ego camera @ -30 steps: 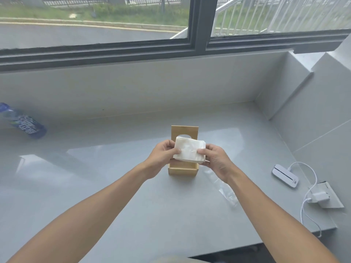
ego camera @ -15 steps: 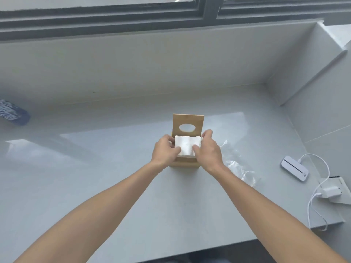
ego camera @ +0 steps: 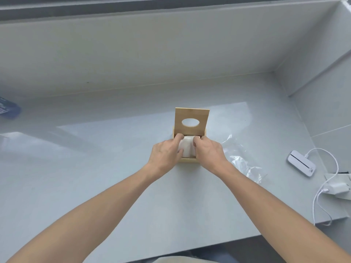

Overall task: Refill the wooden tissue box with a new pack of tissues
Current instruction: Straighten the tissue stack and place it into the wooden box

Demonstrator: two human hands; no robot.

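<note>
The wooden tissue box [ego camera: 203,132] stands in the middle of the grey counter, its lid [ego camera: 191,114] with an oval hole tilted up at the back. A white stack of tissues [ego camera: 188,149] sits partly inside the box. My left hand [ego camera: 165,154] presses on the stack's left side and my right hand [ego camera: 209,152] on its right side, fingers curled over the top. Both hands cover most of the stack and the box's front.
Crumpled clear plastic wrap [ego camera: 239,158] lies right of the box. A white device [ego camera: 301,166] with a cable and a charger [ego camera: 338,187] sit at the far right near the counter edge. A blue bottle [ego camera: 8,110] lies at the far left.
The tissues went from being held above the box down into it, with both hands pushing on top. The camera tilted downward, so the window left the view.
</note>
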